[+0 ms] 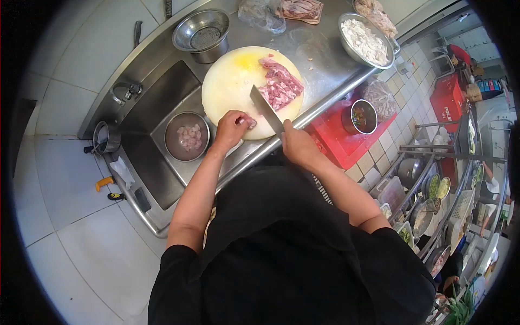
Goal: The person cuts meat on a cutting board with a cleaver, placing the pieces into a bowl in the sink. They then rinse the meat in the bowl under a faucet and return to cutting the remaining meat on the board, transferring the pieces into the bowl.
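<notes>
My right hand point(301, 145) is closed round the handle of a cleaver point(265, 109), its broad blade angled over a round white cutting board point(222, 89). At the board's near edge, my left hand point(232, 130) has its fingers closed on a small piece of meat point(248, 122). Beyond the blade lies a pile of raw meat point(281, 86), part strips and part cut chunks. A yellow stain marks the far side of the board. Left of my left hand, a round metal bowl point(172, 142) with pale pink meat pieces point(190, 137) sits by the sink.
The steel sink point(162, 103) with its faucet point(127, 92) is on the left. Metal bowls point(201, 32) stand behind the board. A colander of white strips point(365, 42) is at the back right. Below the counter edge is a red crate point(346, 154) bearing a pot point(362, 116).
</notes>
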The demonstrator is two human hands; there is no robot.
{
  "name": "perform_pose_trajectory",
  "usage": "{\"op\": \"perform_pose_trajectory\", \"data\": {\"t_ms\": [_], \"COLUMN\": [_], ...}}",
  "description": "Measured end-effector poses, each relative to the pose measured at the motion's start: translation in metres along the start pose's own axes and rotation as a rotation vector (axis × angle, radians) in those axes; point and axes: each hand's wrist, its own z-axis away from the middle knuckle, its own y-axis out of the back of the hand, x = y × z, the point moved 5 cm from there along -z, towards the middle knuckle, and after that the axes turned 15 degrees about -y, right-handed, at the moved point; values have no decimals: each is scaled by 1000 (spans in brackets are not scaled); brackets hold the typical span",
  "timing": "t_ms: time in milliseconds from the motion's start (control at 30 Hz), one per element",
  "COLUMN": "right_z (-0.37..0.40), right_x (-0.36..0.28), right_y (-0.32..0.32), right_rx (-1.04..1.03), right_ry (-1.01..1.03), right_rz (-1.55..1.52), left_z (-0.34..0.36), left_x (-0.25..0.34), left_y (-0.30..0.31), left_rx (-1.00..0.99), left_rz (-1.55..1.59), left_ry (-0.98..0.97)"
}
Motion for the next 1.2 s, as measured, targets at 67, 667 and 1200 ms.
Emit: {"op": "perform_pose_trajectory", "data": {"t_ms": [67, 667, 1200], "right_z": [3, -22, -15], "right_x": [-6, -43, -29], "right_y": [1, -9, -1], "right_rx": [14, -27, -151], "right_ry": [55, 192, 168], "right_rz": [-21, 39, 143], "left_z": [-2, 9, 11], "left_x": [-9, 17, 13], "left_y": [-2, -7, -20], "left_rx": [-4, 257, 203], "left_rz": [91, -237, -212], "left_ry": [38, -28, -82]}}
